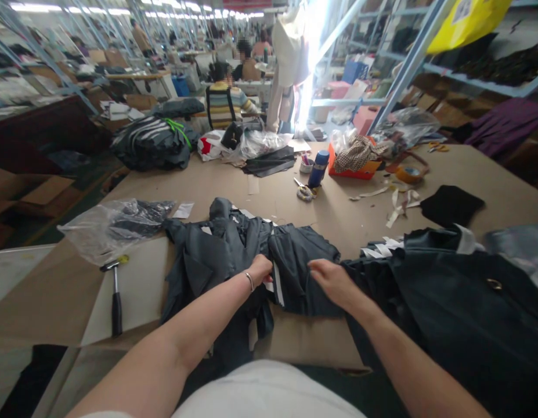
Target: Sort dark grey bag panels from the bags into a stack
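A dark grey fabric piece with a white strip (299,255) lies on the table in front of me. My left hand (260,269) is closed on its left edge, beside the white strip. My right hand (327,277) has its fingers pinched on the same piece's right part. Left of it, a heap of dark garment pieces (208,255) hangs partly over the table's front edge. A stack of dark fabric (460,302) with white strips and a metal ring lies to the right of my right hand.
A hammer (116,299) and a clear plastic bag (116,226) lie at the left. Farther back are scissors (304,191), a blue bottle (318,168), an orange box (353,167) and tape (408,174). A person (225,98) sits beyond the table.
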Demonstrator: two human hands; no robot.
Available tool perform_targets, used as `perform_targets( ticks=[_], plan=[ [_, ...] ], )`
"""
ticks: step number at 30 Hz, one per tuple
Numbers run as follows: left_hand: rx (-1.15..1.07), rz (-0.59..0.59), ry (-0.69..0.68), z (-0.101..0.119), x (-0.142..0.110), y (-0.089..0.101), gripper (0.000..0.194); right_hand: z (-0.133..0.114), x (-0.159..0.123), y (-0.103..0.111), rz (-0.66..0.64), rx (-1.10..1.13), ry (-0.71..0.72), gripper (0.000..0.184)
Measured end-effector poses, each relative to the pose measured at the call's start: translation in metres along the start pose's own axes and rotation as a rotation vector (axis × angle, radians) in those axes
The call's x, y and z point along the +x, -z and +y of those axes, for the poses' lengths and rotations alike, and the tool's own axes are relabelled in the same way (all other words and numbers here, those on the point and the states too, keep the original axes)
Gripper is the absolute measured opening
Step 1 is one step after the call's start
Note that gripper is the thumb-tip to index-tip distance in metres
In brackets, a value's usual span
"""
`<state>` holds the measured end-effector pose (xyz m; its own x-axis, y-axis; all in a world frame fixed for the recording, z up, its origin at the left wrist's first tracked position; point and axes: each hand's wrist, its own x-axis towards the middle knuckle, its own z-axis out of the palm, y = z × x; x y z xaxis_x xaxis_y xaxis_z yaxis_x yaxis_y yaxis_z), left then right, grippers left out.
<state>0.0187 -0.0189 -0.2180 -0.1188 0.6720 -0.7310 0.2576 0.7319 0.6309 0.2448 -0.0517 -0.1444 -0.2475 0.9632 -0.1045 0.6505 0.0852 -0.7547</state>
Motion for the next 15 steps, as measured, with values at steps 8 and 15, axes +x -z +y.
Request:
perform_targets(
  ticks=[8,15],
  plan=[
    [0.073,0.003,-0.013,0.005,0.005,-0.006,0.008,0.018,0.071,-0.112,0.030,0.140,-0.182,0.012],
    [0.000,-0.103,-0.187,0.017,-0.039,0.022,0.011,0.011,0.039,-0.031,0.488,0.163,-0.173,0.041]
  ],
)
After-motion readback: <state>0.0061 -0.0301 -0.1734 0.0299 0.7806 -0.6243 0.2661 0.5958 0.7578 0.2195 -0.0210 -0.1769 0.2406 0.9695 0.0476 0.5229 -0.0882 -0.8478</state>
